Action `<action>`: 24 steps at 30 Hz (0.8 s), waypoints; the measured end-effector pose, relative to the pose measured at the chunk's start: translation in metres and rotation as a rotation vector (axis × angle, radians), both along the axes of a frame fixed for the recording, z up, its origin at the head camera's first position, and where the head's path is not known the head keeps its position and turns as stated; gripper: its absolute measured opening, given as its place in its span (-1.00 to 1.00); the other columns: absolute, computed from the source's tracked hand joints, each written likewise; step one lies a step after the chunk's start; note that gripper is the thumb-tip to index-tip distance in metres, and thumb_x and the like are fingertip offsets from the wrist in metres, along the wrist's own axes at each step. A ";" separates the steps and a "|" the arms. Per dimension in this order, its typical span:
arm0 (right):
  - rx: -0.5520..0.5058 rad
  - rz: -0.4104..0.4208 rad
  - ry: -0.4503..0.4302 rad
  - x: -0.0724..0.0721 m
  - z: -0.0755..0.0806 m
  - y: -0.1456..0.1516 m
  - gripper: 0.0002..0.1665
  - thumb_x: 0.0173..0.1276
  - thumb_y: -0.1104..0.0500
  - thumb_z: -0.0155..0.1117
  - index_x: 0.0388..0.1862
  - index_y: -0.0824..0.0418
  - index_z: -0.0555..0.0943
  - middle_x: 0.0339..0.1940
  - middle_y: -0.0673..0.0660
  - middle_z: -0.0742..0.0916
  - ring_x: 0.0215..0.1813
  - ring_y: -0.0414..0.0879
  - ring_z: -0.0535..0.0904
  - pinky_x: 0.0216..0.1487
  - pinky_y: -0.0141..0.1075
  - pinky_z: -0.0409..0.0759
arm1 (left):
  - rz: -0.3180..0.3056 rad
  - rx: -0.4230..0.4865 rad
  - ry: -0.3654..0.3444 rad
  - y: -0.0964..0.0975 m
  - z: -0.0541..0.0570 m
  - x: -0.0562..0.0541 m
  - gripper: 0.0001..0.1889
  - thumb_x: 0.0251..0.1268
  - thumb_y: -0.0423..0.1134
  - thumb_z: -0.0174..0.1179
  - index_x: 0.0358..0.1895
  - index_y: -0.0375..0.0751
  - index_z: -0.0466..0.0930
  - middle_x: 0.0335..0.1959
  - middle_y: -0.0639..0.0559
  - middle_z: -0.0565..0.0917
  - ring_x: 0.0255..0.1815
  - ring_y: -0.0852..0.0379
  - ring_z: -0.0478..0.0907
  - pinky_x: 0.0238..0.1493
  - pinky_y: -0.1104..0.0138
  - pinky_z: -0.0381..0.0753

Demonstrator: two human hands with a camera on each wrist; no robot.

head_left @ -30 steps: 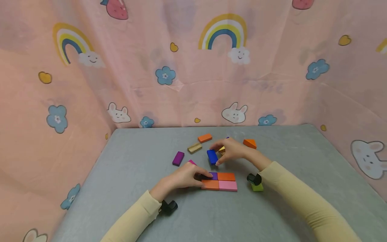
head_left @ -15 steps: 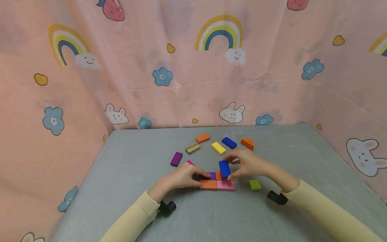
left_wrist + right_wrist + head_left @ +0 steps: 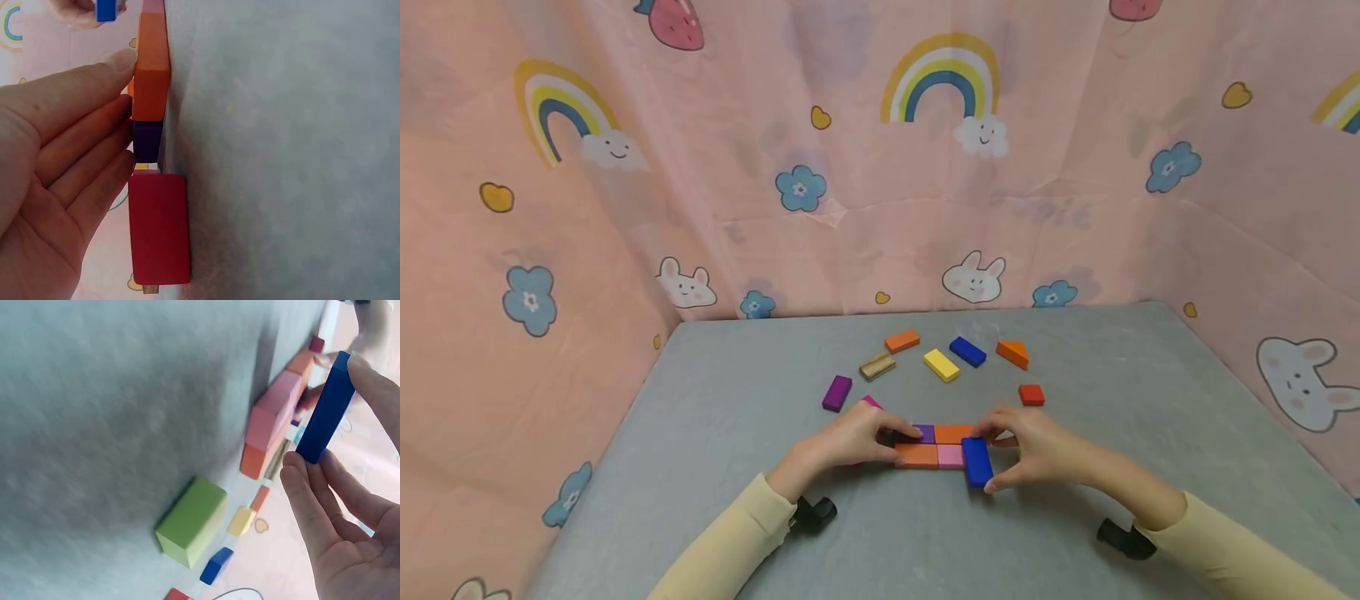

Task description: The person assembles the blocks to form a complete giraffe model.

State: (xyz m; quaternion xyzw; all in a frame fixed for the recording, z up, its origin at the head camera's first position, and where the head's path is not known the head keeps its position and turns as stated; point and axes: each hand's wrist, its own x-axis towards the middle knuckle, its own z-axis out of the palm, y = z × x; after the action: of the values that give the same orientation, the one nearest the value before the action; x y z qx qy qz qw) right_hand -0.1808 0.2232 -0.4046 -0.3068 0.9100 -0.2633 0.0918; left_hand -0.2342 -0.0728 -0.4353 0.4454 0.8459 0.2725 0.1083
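Observation:
My right hand point(image 3: 1037, 446) pinches a blue rectangular block point(image 3: 977, 463) between thumb and fingertips, above the right end of a flat group of blocks. The right wrist view shows this blue block point(image 3: 328, 409) raised off the table. In the group, an orange block point(image 3: 916, 456) and a pink block point(image 3: 950, 456) form the near row; a purple block point(image 3: 928, 434) and another orange block point(image 3: 953, 434) form the far row. My left hand point(image 3: 853, 437) rests at the group's left end, thumb against the near orange block point(image 3: 153, 69), fairly straight fingers reaching to the purple one.
Farther back lie a yellow block point(image 3: 942, 365), a second blue block point(image 3: 967, 352), an orange triangle point(image 3: 1012, 354), a wooden block point(image 3: 877, 367) and a dark purple block point(image 3: 837, 393). A red block point(image 3: 159, 228) lies near the left hand. A green block point(image 3: 190, 522) sits right of the group.
My right hand has carried the blue block from behind the group, over the far orange block, to the near right end above the pink one. The left hand has stayed in place.

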 end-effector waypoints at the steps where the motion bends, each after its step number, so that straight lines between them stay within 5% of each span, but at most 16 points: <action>1: 0.013 -0.005 0.003 0.002 0.000 0.000 -0.25 -0.13 -0.25 0.54 -0.03 0.15 0.59 -0.14 -0.05 0.61 -0.07 -0.12 0.59 -0.09 -0.32 0.65 | 0.001 0.001 0.001 0.000 0.000 0.000 -0.59 0.13 -0.11 0.35 0.10 0.06 0.63 0.04 0.21 0.66 0.02 0.34 0.56 0.07 0.46 0.52; 24: 0.046 0.019 -0.070 0.022 -0.015 0.002 -0.29 -0.11 -0.26 0.51 -0.01 0.04 0.56 -0.11 -0.11 0.56 -0.09 -0.26 0.55 -0.05 -0.33 0.62 | 0.001 0.002 -0.015 -0.001 0.000 0.000 -0.58 0.14 -0.10 0.35 0.12 0.07 0.62 0.05 0.21 0.66 0.04 0.33 0.56 0.07 0.46 0.52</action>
State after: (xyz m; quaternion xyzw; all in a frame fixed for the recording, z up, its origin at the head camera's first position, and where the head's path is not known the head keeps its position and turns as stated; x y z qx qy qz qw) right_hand -0.1589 0.2252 -0.4194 -0.3038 0.9091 -0.2521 0.1329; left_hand -0.2343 -0.0736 -0.4354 0.4432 0.8450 0.2765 0.1140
